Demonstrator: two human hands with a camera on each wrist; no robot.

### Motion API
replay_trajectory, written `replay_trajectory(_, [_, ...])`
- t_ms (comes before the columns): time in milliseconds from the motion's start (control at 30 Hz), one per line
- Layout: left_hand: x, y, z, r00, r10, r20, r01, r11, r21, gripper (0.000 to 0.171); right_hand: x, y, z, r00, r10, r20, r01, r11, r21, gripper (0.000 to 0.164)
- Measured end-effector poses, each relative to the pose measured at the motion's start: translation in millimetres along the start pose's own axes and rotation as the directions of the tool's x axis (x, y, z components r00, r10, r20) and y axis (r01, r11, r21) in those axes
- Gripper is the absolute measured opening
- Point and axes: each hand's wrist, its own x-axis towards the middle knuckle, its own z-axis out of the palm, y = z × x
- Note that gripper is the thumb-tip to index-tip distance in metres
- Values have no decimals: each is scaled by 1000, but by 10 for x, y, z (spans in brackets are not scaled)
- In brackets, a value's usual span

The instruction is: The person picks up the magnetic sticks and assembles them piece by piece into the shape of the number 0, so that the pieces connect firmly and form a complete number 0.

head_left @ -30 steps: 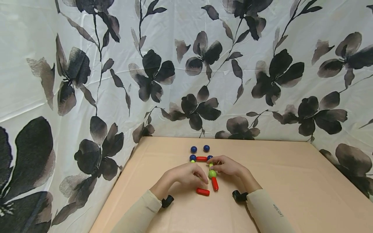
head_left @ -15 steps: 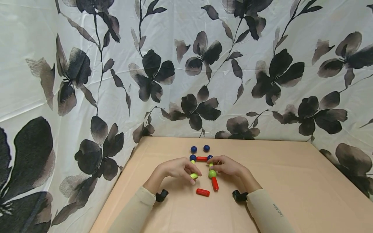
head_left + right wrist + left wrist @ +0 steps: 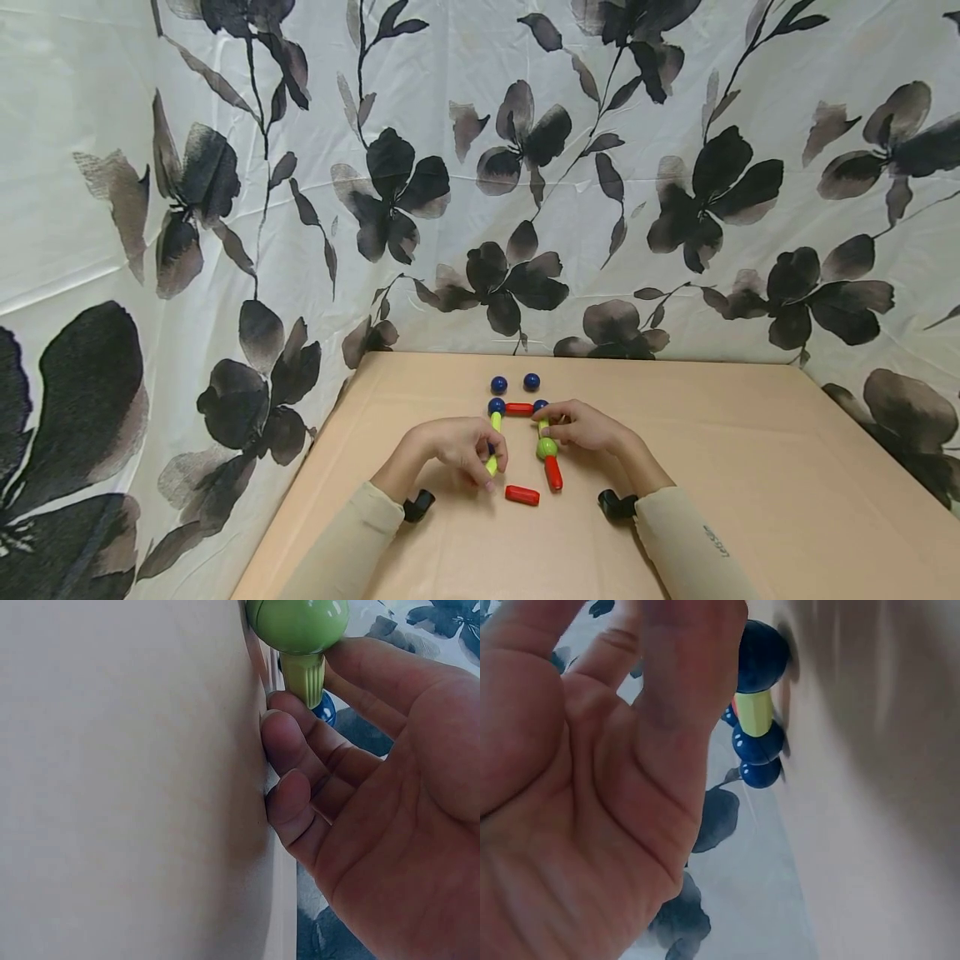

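Observation:
My left hand pinches a lime-yellow stick, its lower end showing below the fingers. Partly behind those fingers, a blue ball lies at the near end of another lime-yellow stick, which runs from a blue corner ball. Whether the held stick touches the ball is hidden. On the other side, my right hand pinches a lime stick between thumb and fingers, just beyond a green ball. A red stick extends from the green ball toward me.
A red stick joins the two blue corner balls. Two loose blue balls, one left and one right, lie farther back. Another red stick lies loose in front, on the tan tabletop. Flowered cloth hangs behind.
My left hand has moved back from near the loose red stick, bringing a lime-yellow stick leftward and turning it into line below the left blue ball. My right hand has stayed in place.

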Motion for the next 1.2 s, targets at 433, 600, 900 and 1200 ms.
replay_trajectory(433, [23,33,68,993,-73,-95,79,995,56,25,22,6,-26,1000,5,-4,-5,1000,2,31])
replay_trajectory(600, [17,46,63,991,-81,-110,89,993,72,26,13,-2,-23,1000,9,-2,-9,1000,10,31])
replay_trajectory(900, [1,60,52,990,-127,-67,128,992,13,26,-3,-19,-9,1000,19,-5,-19,1000,7,31])
replay_trajectory(1200, [34,24,11,993,-78,-85,79,997,19,24,15,13,-11,1000,18,2,-18,1000,12,33])
